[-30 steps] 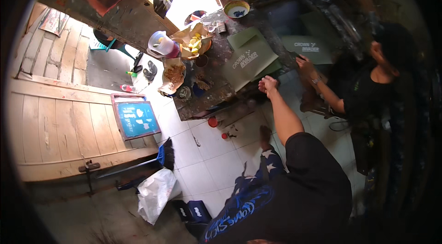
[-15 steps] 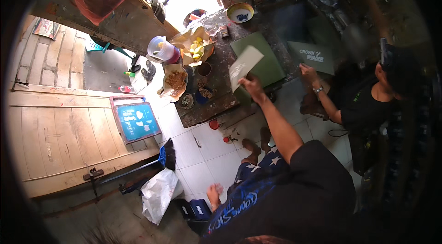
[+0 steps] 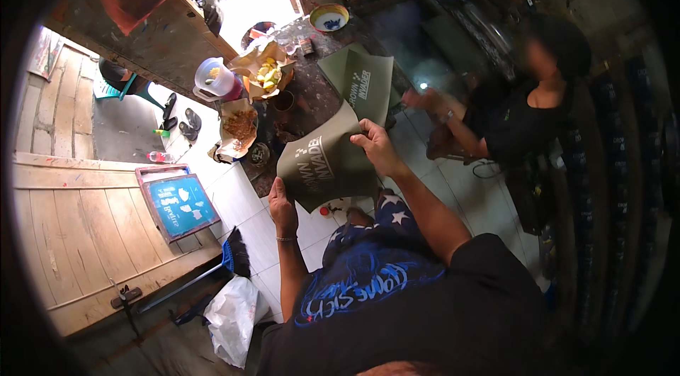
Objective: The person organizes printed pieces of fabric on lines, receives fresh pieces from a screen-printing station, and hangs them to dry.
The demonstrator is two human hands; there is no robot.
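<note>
A limp olive-green sheet (image 3: 327, 181) with pale printing is stretched between my two hands in front of my body, its middle sagging. My left hand (image 3: 282, 207) pinches its lower left edge. At the upper right edge, my right hand (image 3: 375, 146) grips it with the thumb on top. Just beyond, a similar printed green sheet (image 3: 379, 85) lies on more green material at the table's edge. To the right, a co-worker's hands (image 3: 433, 105) are close together and blurred; what they hold cannot be made out.
The dark worktable (image 3: 312, 117) carries a white pitcher (image 3: 212, 77), yellow food pieces in brown paper (image 3: 268, 75), a tray of brown food (image 3: 239, 128) and a bowl (image 3: 329, 19). A blue-meshed frame (image 3: 180, 204), broom (image 3: 235, 252) and white plastic bag (image 3: 232, 319) are at left.
My left hand has risen from my side and taken the sheet's other edge. My right hand has brought the sheet nearer. A printed sheet now tops the green material; the co-worker's sheet is no longer visible in hand.
</note>
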